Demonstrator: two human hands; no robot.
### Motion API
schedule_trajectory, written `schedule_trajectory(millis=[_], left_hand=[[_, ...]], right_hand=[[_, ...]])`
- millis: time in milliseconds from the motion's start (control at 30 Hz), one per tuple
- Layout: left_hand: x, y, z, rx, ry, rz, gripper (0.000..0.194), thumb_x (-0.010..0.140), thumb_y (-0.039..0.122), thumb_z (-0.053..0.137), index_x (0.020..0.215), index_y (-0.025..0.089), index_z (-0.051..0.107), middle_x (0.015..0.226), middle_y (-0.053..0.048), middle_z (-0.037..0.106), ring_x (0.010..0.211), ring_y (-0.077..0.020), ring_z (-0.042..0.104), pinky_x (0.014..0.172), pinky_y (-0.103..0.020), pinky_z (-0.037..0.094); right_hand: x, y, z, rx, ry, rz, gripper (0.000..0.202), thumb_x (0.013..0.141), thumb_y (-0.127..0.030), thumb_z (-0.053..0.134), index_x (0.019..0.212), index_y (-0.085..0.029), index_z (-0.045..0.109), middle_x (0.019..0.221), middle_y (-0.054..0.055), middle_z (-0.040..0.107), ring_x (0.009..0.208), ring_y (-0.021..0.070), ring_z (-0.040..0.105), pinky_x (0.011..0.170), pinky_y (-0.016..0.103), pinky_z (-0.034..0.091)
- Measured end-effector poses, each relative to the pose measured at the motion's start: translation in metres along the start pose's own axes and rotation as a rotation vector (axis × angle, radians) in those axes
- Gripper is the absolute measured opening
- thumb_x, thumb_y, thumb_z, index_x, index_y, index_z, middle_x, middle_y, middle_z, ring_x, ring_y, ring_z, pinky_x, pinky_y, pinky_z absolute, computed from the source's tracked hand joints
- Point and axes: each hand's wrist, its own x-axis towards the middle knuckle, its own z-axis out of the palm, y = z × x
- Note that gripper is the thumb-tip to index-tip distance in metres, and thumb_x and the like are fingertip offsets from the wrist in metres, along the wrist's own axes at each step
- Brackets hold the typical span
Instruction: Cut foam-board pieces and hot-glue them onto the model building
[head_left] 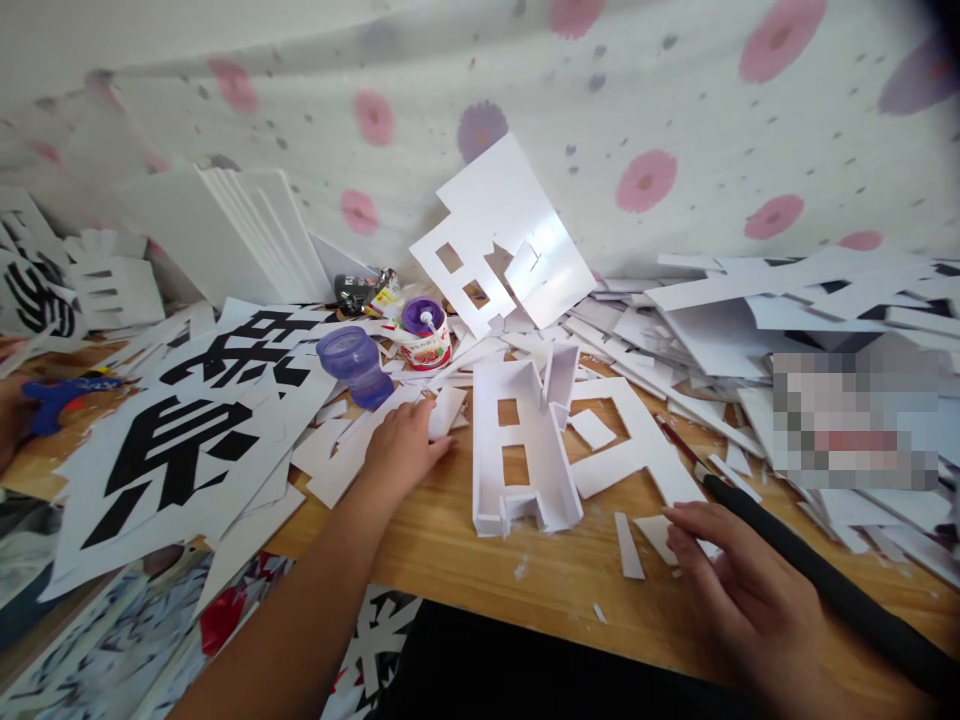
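My left hand (401, 445) rests low over the table, its fingers reaching to a small white foam-board piece (448, 412); a firm hold on it does not show. My right hand (750, 590) is near the front edge, fingers apart and loosely bent, close to a white scrap (654, 537). Between the hands stands a white walled letter form (525, 440) with two square openings in its base. Right behind it lies a flat white cut-out board (637, 420). A narrow white strip (628, 545) lies left of my right hand.
A purple translucent container (356, 368) and a paper bowl (427, 350) stand behind my left hand. Printed character sheets (187, 440) lie left. A long black-handled tool (810, 570) lies right. Another person's hand (11, 420) is beside a blue tool (60, 400). White offcuts (637, 340) are piled behind.
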Motion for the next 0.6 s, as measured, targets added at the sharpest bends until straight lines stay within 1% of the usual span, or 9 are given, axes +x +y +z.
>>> schedule_trajectory(millis=[67,167,300,333,400,467,500,533,600], left_hand=[[0.001,-0.001,0.001,0.023,0.022,-0.008,0.040,0.077,0.030,0.065,0.114,0.018,0.057,0.108,-0.012,0.064,0.105,-0.0320,0.059,0.090,-0.042,0.046],[-0.005,-0.010,-0.001,0.014,0.067,-0.027,0.035,0.079,0.027,0.060,0.114,0.021,0.055,0.100,-0.007,0.064,0.096,-0.0257,0.061,0.084,-0.036,0.047],[-0.013,-0.023,-0.004,-0.007,0.099,-0.006,0.033,0.080,0.028,0.056,0.113,0.021,0.057,0.109,-0.007,0.062,0.098,-0.0234,0.061,0.082,-0.033,0.047],[-0.015,-0.026,-0.005,-0.009,0.094,0.016,0.029,0.081,0.028,0.056,0.109,0.021,0.060,0.110,-0.007,0.062,0.099,-0.0233,0.061,0.083,-0.033,0.047],[-0.017,-0.029,-0.006,-0.008,0.080,0.056,0.018,0.083,0.028,0.052,0.095,0.021,0.064,0.103,-0.006,0.065,0.097,-0.0226,0.061,0.083,-0.032,0.047],[-0.018,-0.031,-0.008,0.005,0.083,0.066,0.020,0.087,0.027,0.046,0.083,0.021,0.064,0.091,-0.006,0.066,0.091,-0.0226,0.061,0.080,-0.033,0.046],[-0.018,-0.031,-0.009,0.013,0.092,0.064,0.022,0.088,0.027,0.044,0.081,0.020,0.064,0.088,-0.006,0.066,0.089,-0.0231,0.061,0.079,-0.033,0.046],[-0.017,-0.030,-0.010,0.020,0.103,0.065,0.023,0.088,0.027,0.043,0.082,0.019,0.064,0.087,-0.007,0.066,0.089,-0.0238,0.061,0.078,-0.034,0.046],[-0.016,-0.028,-0.011,0.025,0.106,0.098,0.020,0.087,0.028,0.047,0.090,0.018,0.064,0.096,-0.008,0.067,0.095,-0.0248,0.060,0.084,-0.035,0.046]], right_hand=[[-0.001,0.001,0.001,-0.002,0.003,-0.003,0.014,0.089,-0.023,0.057,0.101,-0.024,0.064,0.089,0.003,0.070,0.081,0.0191,0.070,0.077,0.029,0.058],[-0.001,0.001,0.003,-0.003,0.013,-0.022,0.015,0.089,-0.022,0.058,0.102,-0.025,0.064,0.089,0.003,0.071,0.082,0.0197,0.070,0.078,0.031,0.058],[0.002,0.000,0.004,0.025,0.002,-0.021,0.017,0.088,-0.022,0.058,0.103,-0.026,0.064,0.088,0.003,0.072,0.080,0.0205,0.071,0.074,0.031,0.059],[0.003,-0.001,0.004,0.036,0.002,-0.017,0.017,0.088,-0.021,0.058,0.102,-0.026,0.064,0.087,0.003,0.072,0.079,0.0206,0.071,0.072,0.031,0.059],[0.004,-0.002,0.004,0.048,0.005,-0.010,0.016,0.087,-0.021,0.058,0.101,-0.027,0.065,0.086,0.002,0.072,0.077,0.0204,0.071,0.070,0.031,0.059],[0.005,-0.003,0.003,0.048,0.008,-0.008,0.016,0.087,-0.020,0.058,0.100,-0.026,0.065,0.085,0.002,0.071,0.076,0.0196,0.070,0.068,0.030,0.058],[0.004,-0.003,0.003,0.044,0.011,-0.012,0.016,0.087,-0.019,0.058,0.100,-0.026,0.064,0.085,0.002,0.071,0.075,0.0192,0.070,0.068,0.030,0.058],[0.004,-0.003,0.003,0.037,0.016,-0.016,0.016,0.088,-0.019,0.058,0.100,-0.026,0.064,0.085,0.002,0.071,0.075,0.0190,0.070,0.068,0.029,0.058],[0.003,-0.003,0.003,0.022,0.030,-0.024,0.015,0.088,-0.019,0.058,0.099,-0.025,0.064,0.084,0.002,0.070,0.076,0.0189,0.070,0.069,0.030,0.058]])
